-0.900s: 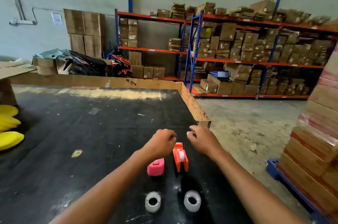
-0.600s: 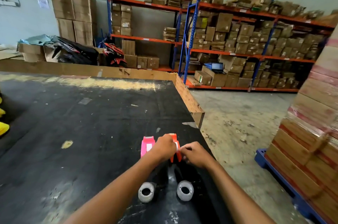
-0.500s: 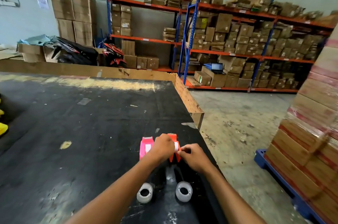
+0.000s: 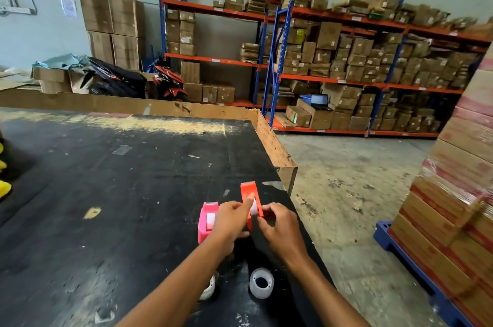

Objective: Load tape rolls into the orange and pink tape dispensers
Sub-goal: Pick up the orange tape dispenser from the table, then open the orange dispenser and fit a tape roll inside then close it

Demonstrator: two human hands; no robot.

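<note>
Head view: well to the left of both hands, a yellow object [image 4: 4,188] shows at the edge of the black table [image 4: 112,193]. Just left of the left hand [image 4: 231,220], touching its knuckles as far as can be seen, the pink dispenser [image 4: 207,221] stands upright on the table. The left hand is curled around the lower part of the orange dispenser [image 4: 250,200], its forefinger laid up along the dispenser's left side. The orange dispenser is tilted, nose pointing up and away, and sits between the two hands. The right hand [image 4: 280,230] pinches the dispenser's right side with thumb and fingertips, next to the white roll seen inside it. Nearer the person than the hands, one tape roll [image 4: 209,286] is half hidden beneath the left forearm, and a second tape roll [image 4: 261,282] lies on the table between the two forearms. Well to the right of the right hand stands a stack of wrapped cartons [image 4: 458,206] on a blue pallet [image 4: 384,236].
</note>
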